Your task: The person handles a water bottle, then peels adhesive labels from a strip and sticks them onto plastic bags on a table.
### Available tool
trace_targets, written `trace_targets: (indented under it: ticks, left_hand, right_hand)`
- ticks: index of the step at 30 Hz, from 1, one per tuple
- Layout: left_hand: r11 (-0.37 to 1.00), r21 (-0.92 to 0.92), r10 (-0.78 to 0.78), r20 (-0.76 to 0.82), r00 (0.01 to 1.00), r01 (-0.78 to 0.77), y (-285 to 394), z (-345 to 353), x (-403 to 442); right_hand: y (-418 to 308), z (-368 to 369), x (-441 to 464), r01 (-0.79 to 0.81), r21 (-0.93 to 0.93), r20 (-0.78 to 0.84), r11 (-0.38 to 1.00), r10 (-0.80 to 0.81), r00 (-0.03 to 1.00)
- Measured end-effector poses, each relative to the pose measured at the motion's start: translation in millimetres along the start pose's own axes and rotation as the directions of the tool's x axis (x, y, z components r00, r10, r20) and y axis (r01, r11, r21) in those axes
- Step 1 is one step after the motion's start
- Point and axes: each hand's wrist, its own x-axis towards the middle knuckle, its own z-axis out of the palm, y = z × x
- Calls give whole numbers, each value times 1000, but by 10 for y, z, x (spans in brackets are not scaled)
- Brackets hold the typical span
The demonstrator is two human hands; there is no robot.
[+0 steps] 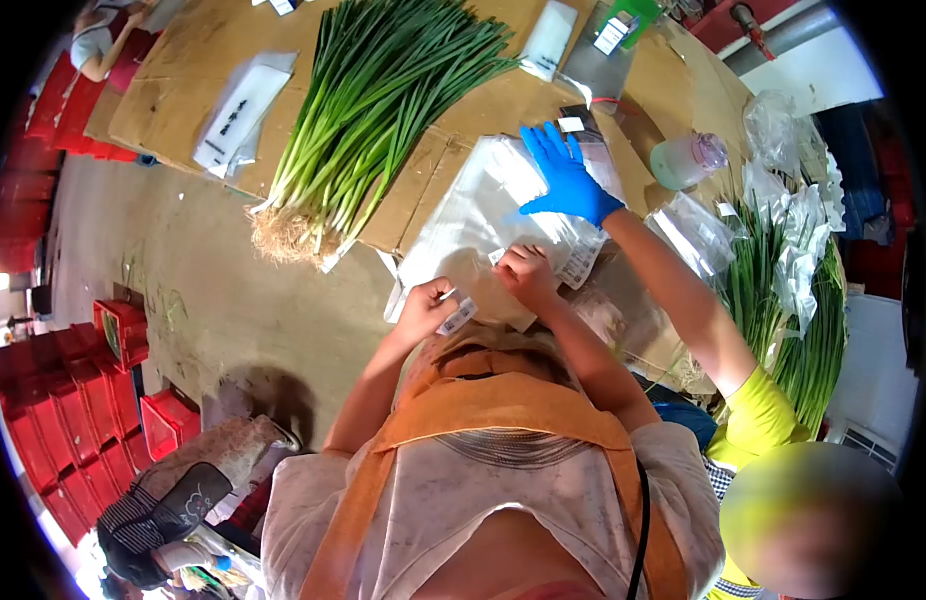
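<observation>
At the near edge of the counter [173,95], a printed label [459,316] calls for a light pinch

On the near side, the left hand [424,308] pinches the printed label between thumb and fingers, by the near edge of the clear plastic sheets [443,235]. The right hand [528,275] sits a little farther and to the right, its fingers curled in over the plastic; a scrap of white [496,257] shows by the fingertips, but I cannot tell whether they grip it. The step in hand seems to be handling the printed label, and it probably goes best with a hold on the border only, so that the print stays flat and readable. Working with both hands low and close together should steady the aim, and squaring the label first may spare a crease, since thin film likely wrinkles easily. A co-worker's blue-gloved hand [563,185] is spread over the far part of the plastic, so a gentle touch is wise: a tug from the near side could shift the sheets. The bundle of green onions [373,110] lies at the far left, roots toward the near side, well apart from the label
</observation>
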Motion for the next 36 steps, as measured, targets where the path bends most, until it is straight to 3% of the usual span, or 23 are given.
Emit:
trace_targets:
  ticks: [3, 6, 9, 10, 12, 15, 16, 18, 19, 20, 21, 23, 25, 27, 29, 31, 33, 35, 36]
  left_hand:
    - [1000, -22, 0, -48, 999, -1, -17, 14, 3]
    - [999, -28, 17, -47, 999, -19, -157, -4, 22]
    - [997, -78, -8, -69, 998, 2, -272, 38, 81]
    - [999, -44, -5, -46, 999, 3, -266, 46, 106]
    - [1000, 29, -3, -23, 1000, 4, -237, 37, 143]
    - [996, 85, 30, 50, 998, -34, -271, 18, 214]
    - [992, 119, 37, 42, 998, -42, -216, 57, 230]
    - [981, 191, 45, 9, 999, -46, -98, 173, 309]
    - [976, 209, 59, -11, 998, -55, -140, 203, 382]
    - [972, 227, 74, -30, 997, -65, -260, 234, 490]
    - [967, 244, 90, -44, 995, -77, -368, 242, 563]
    - [976, 190, 122, -57, 991, -109, -504, 210, 658]
    - [982, 163, 114, -73, 991, -101, -465, 199, 693]
    - [986, 159, 56, -100, 993, -40, -367, 215, 666]
    - [989, 143, 56, -115, 992, -40, -340, 217, 670]
    - [988, 152, 36, -125, 992, -16, -317, 216, 675]
    - [983, 182, -6, -134, 991, 30, -323, 214, 684]
    - [986, 157, 69, -114, 991, -51, -383, 198, 715]
    - [983, 171, 82, -124, 989, -60, -352, 209, 707]
  right_hand:
    - [-16, -49, -6, -2, -6, 8, 1000, 2, 1000]
    - [-198, -209, 27, 141, -95, 12, 985, -140, 990]
    - [-66, -146, -107, 143, -190, 178, 971, -110, 978]
    - [-29, -118, -118, 86, -158, 154, 984, -62, 986]
    - [39, -41, -134, -13, -72, 113, 997, 21, 993]
    - [270, 106, -177, -189, 221, 62, 957, 180, 982]
    - [204, 12, -122, -349, 422, 86, 837, 346, 934]
    - [105, -175, -29, -554, 729, 254, 402, 592, 765]
    - [125, -192, 47, -487, 770, 140, 412, 636, 759]
    - [142, -277, 78, -364, 773, -49, 519, 621, 782]
    - [307, -312, 71, -323, 820, -61, 473, 633, 772]
    - [323, -552, 164, -341, 705, -159, 622, 607, 779]
    - [192, -741, 239, -424, 603, -123, 676, 604, 788]
    - [30, -892, 398, -267, 426, -293, 864, 411, 863]
    - [-42, -1036, 586, -130, 181, -448, 975, 199, 872]
    - [48, -1253, 815, -55, -117, -569, 992, -22, 822]
    - [74, -1514, 1038, -243, -198, -631, 949, 66, 773]
    - [284, -1731, 1197, -220, -403, -698, 888, -143, 702]
    - [356, -1788, 1201, -290, -401, -697, 869, -84, 712]
